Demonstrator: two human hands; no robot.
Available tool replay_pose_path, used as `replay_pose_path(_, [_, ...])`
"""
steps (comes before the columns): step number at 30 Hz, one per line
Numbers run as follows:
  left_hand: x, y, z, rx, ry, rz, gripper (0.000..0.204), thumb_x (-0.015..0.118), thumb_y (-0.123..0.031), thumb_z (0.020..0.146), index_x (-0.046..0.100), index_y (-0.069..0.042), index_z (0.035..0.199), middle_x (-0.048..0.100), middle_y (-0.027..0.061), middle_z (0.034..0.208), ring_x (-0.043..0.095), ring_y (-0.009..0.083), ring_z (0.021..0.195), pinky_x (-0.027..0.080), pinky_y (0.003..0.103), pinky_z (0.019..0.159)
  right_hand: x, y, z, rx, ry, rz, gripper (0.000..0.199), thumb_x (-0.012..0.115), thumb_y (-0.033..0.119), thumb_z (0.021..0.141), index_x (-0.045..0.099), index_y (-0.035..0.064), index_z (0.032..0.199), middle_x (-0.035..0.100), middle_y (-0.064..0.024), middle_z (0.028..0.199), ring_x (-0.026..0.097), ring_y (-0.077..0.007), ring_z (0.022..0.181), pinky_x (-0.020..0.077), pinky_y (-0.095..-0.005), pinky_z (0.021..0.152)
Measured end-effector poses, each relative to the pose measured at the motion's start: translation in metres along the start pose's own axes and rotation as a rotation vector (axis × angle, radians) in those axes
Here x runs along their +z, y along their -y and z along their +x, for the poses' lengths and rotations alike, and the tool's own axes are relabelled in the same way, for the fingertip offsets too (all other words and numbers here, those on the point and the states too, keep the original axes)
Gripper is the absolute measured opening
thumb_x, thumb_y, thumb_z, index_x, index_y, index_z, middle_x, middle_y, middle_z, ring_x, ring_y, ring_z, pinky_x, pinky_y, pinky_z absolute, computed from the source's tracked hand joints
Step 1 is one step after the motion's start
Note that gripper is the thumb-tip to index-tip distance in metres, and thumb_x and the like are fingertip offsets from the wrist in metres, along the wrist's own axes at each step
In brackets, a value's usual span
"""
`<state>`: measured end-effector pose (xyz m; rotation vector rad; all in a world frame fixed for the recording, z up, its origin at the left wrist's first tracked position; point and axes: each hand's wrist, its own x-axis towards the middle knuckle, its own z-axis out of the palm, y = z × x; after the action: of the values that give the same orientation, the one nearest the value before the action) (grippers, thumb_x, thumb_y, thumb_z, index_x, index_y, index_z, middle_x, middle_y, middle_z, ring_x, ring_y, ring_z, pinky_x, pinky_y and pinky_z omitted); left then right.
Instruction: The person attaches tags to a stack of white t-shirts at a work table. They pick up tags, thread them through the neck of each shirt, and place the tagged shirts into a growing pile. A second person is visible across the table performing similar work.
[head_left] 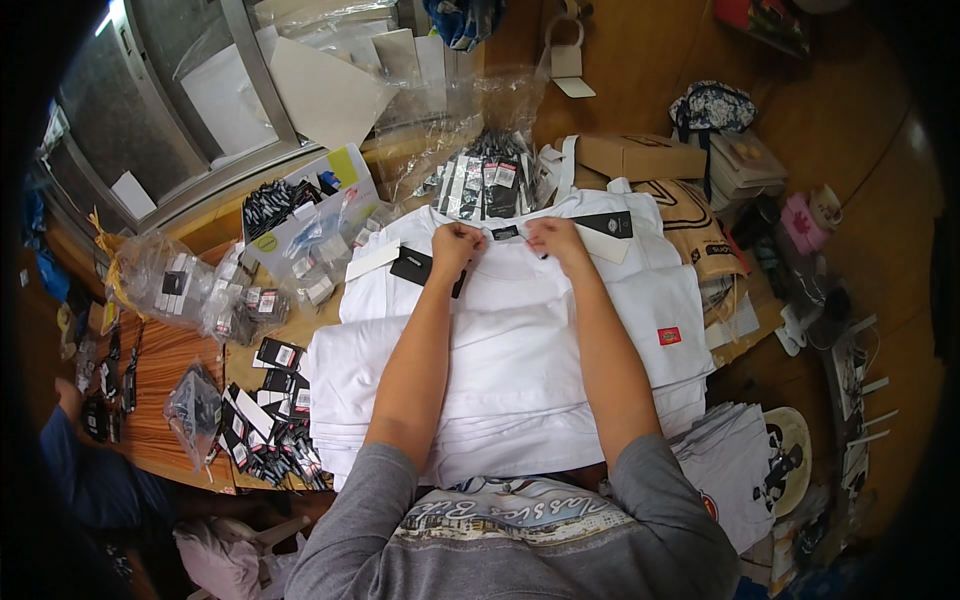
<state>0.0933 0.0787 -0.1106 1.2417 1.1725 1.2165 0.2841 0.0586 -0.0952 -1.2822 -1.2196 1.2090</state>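
A white T-shirt [520,340] lies spread on top of a stack of white shirts, its collar away from me. My left hand [458,247] is closed on the left side of the neckline. On the other side of the black neck label [506,232], my right hand [556,242] pinches the collar, fingertips bent inward. A black hang tag [412,265] and a white card lie beside my left wrist. Another black hang tag [608,224] rests over a white card to the right of my right hand. The shirt below carries a small red patch [668,336].
Loose black hang tags [270,425] pile up at the left. Behind the shirts stand a bag of tags [487,180], a white-and-green box [310,205] and a cardboard box [640,157]. Grey shirts [730,465] hang at the right. Another person's arm [70,400] shows far left.
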Motion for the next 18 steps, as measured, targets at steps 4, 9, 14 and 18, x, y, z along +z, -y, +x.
replay_pose_path(4, [-0.008, -0.005, 0.005, -0.062, -0.054, -0.321, 0.004, 0.053, -0.003, 0.075, 0.055, 0.0, 0.075, 0.06, 0.0081, 0.071, 0.056, 0.0126, 0.059, 0.045, 0.022, 0.055, -0.019, -0.003, 0.004, -0.218, -0.416, -0.393, 0.015, 0.051, 0.001, 0.072, 0.062, 0.0026, 0.082, 0.061, -0.0099, 0.071, 0.058, -0.0186, 0.061, 0.0457, -0.0252, 0.056])
replay_pose_path(9, [0.001, -0.021, -0.002, -0.098, 0.02, -0.795, 0.008, 0.051, -0.002, 0.075, 0.05, -0.005, 0.067, 0.058, 0.0063, 0.085, 0.057, 0.0125, 0.073, 0.046, 0.025, 0.06, -0.011, -0.013, -0.001, -0.482, -0.212, -0.87, 0.015, 0.059, 0.004, 0.065, 0.063, 0.0044, 0.08, 0.059, -0.0108, 0.076, 0.055, -0.0264, 0.074, 0.0437, -0.0314, 0.068])
replay_pose_path(14, [0.009, -0.022, -0.006, -0.117, 0.101, -0.689, 0.009, 0.051, -0.004, 0.076, 0.049, -0.007, 0.067, 0.057, 0.0055, 0.083, 0.055, 0.0118, 0.068, 0.045, 0.025, 0.061, -0.007, -0.007, -0.006, -0.323, -0.183, -0.793, 0.016, 0.061, 0.003, 0.062, 0.063, 0.0026, 0.078, 0.058, -0.0114, 0.078, 0.054, -0.027, 0.074, 0.0425, -0.0316, 0.069])
replay_pose_path(18, [0.02, -0.012, -0.005, 0.185, 0.186, -0.045, 0.005, 0.055, -0.007, 0.076, 0.057, -0.004, 0.079, 0.058, 0.0038, 0.073, 0.052, 0.0093, 0.063, 0.039, 0.02, 0.054, -0.009, 0.0, -0.013, -0.236, -0.067, -0.599, 0.015, 0.061, 0.003, 0.063, 0.063, 0.0022, 0.078, 0.06, -0.0112, 0.073, 0.056, -0.0198, 0.065, 0.0435, -0.0278, 0.062])
